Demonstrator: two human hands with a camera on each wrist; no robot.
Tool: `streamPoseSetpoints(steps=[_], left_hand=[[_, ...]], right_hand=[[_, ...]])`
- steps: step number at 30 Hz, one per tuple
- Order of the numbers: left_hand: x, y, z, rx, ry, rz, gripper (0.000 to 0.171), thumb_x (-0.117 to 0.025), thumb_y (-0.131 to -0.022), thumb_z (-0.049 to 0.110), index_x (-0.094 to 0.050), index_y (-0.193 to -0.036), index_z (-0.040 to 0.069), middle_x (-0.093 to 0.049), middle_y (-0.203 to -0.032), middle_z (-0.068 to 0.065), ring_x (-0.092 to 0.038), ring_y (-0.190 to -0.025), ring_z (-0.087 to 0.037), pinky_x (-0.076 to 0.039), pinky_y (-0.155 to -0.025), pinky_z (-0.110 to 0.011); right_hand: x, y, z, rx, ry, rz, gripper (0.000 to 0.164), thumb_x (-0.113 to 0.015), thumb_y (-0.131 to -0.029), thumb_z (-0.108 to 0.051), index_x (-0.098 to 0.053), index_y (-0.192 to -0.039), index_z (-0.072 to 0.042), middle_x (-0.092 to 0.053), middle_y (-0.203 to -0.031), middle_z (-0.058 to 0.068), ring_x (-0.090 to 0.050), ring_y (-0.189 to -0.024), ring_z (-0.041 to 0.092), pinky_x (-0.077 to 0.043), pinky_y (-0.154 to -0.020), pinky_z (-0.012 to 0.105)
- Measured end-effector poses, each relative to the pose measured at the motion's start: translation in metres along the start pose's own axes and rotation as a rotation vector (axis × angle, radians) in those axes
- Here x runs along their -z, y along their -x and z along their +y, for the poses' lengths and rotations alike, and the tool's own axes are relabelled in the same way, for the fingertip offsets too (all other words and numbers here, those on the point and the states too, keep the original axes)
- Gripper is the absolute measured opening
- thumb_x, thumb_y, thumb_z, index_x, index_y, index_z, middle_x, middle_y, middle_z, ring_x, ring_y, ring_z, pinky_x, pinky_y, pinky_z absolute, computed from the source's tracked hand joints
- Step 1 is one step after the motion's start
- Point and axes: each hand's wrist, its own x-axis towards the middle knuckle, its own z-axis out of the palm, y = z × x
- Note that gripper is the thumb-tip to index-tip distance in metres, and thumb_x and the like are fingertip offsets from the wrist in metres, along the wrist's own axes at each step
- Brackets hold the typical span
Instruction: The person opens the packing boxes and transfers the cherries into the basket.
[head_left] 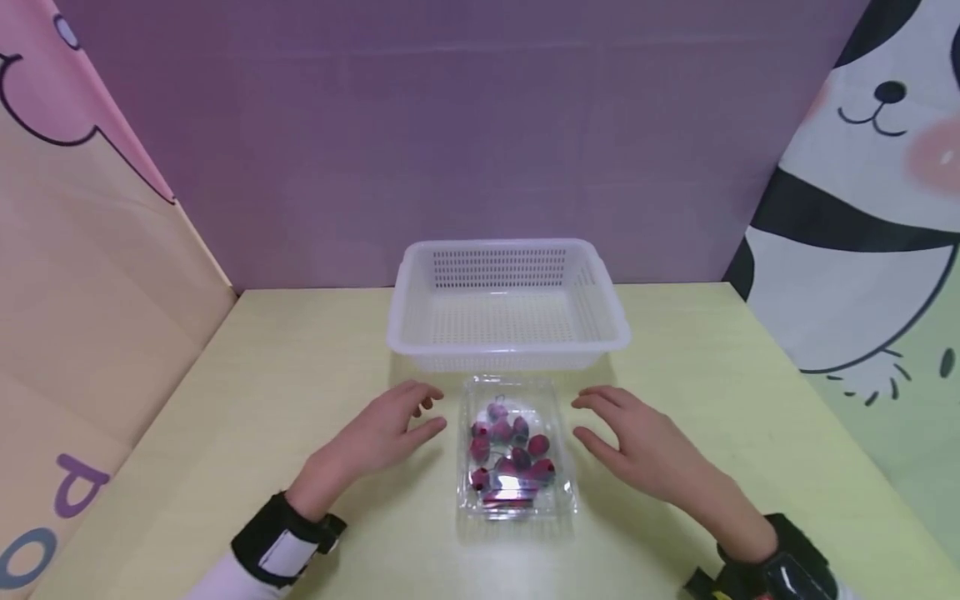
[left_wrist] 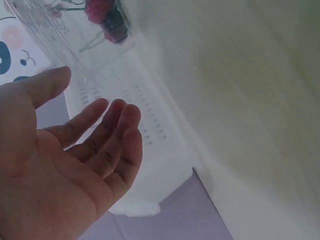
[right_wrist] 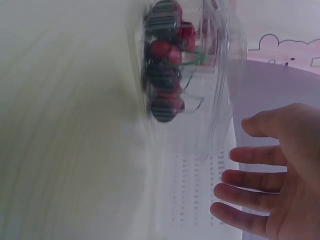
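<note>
Hands about a clear box (head_left: 558, 497) on a worktop (head_left: 315, 350). The left hand (head_left: 384, 430) and right hand (head_left: 647, 443) are both released: fingers loosely bent, thumbs apart from them, nothing grasped. The box, with cherries (head_left: 520, 457) inside, lies flat between the two sets of fingertips, touching neither.

Possible faults: the thin plastic walls may dent if the fingers squeeze hard; uneven pressure from one side could slide or turn the box; a pull on its upper edge alone might spring it open and let the loose cherries roll out. Glare hides how the top is fastened.

Surroundings: a white basket (head_left: 508, 358) stands just beyond both hands' fingertips, close behind the box, and its front wall would probably limit any forward push. Farther from the fingers, behind the basket, rises a purple backdrop (head_left: 480, 125). A strap (head_left: 281, 542) is worn at each wrist, behind the fingers; its bulk could brush the worktop. From either side, the fingers face the box directly.
</note>
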Motion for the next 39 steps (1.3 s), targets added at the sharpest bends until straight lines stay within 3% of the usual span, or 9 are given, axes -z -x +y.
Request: streamPoseSetpoints(steps=[9,16,27,39], left_hand=[[-0.009,-0.007,0.013,0.039,0.066,0.04,0.035,-0.066,-0.101,0.018,-0.061,-0.13,-0.003,-0.064,-0.097,-0.001,-0.061,-0.087,-0.015,-0.055,-0.074,-0.033],[-0.016,-0.011,0.02,0.088,0.121,0.037,0.029,-0.064,-0.101,0.012,-0.061,-0.126,-0.002,-0.063,-0.085,0.001,-0.057,-0.07,-0.011,-0.052,-0.061,-0.029],[-0.025,-0.012,0.027,0.161,0.167,0.039,0.032,-0.062,-0.1,0.011,-0.06,-0.13,-0.002,-0.065,-0.087,0.0,-0.057,-0.066,-0.012,-0.052,-0.057,-0.029],[-0.022,-0.01,0.028,0.139,0.283,-0.038,0.053,-0.064,-0.099,0.01,-0.047,-0.145,-0.009,-0.067,-0.097,-0.004,-0.063,-0.079,-0.014,-0.057,-0.062,-0.028]], right_hand=[[-0.005,-0.007,-0.022,0.095,-0.021,-0.022,0.041,-0.076,-0.094,-0.026,-0.066,-0.127,-0.005,-0.061,-0.133,0.013,-0.06,-0.121,0.03,-0.056,-0.093,0.049],[-0.01,-0.011,-0.035,0.117,-0.02,-0.117,0.058,-0.068,-0.098,-0.047,-0.062,-0.135,-0.003,-0.055,-0.144,0.014,-0.053,-0.132,0.03,-0.049,-0.105,0.048],[-0.013,-0.011,-0.052,0.076,0.007,-0.219,0.077,-0.054,-0.096,-0.068,-0.054,-0.147,-0.01,-0.045,-0.154,0.016,-0.043,-0.142,0.037,-0.04,-0.112,0.054],[-0.016,-0.01,-0.056,0.107,0.063,-0.265,0.095,-0.054,-0.09,-0.078,-0.052,-0.15,-0.005,-0.039,-0.158,0.023,-0.03,-0.148,0.043,-0.03,-0.118,0.053]])
